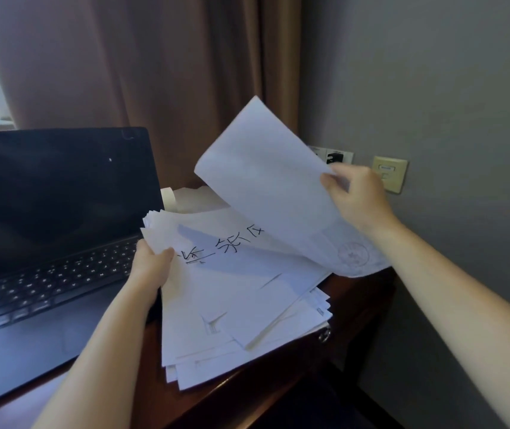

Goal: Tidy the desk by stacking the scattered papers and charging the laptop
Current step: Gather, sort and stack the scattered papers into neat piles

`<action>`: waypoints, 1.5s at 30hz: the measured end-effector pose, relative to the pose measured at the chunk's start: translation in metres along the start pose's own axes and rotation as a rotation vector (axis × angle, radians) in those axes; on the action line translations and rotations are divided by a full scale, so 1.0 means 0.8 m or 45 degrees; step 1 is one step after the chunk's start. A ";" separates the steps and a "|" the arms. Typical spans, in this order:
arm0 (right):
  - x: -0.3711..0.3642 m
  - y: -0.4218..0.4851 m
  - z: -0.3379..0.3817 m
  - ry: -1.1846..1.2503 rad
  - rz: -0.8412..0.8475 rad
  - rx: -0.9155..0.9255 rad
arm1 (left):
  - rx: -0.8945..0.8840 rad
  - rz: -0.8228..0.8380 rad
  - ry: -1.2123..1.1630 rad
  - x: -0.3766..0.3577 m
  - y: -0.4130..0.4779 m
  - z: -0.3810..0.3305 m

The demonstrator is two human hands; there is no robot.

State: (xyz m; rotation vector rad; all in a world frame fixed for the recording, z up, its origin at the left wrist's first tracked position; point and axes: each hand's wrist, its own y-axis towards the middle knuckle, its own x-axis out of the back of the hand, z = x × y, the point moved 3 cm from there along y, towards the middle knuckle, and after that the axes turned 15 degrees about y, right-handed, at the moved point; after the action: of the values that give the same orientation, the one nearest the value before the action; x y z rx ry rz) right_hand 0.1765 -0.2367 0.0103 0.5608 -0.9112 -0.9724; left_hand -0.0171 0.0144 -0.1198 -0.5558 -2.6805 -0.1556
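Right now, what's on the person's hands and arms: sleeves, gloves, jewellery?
The left hand and right hand are bare: no gloves, no rings showing. The arms are bare too, with no sleeve, watch or band in view.

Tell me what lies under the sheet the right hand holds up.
The paper pile, a handwritten page on top, gripped by the left hand. The sheet hides the pile's far right corner.

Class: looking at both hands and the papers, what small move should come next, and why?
Probably lower the lifted sheet in the right hand onto the pile that the left hand grips: it is raised above that pile, not yet stacked.
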 end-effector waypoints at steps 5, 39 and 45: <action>-0.012 0.055 0.004 0.230 0.218 -0.242 | -0.100 -0.036 0.030 0.003 -0.006 -0.001; -0.227 0.045 -0.058 -0.267 1.308 -0.324 | -0.103 0.093 0.184 0.008 -0.001 -0.006; -0.163 0.073 -0.070 -0.620 1.276 -0.259 | -0.017 0.122 0.109 0.006 -0.001 -0.004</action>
State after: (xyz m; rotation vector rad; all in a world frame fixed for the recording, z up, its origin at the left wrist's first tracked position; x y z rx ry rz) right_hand 0.2179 -0.0932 -0.0265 -0.3387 -1.3085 -0.2578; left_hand -0.0200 0.0150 -0.1151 -0.6652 -2.5655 -0.1662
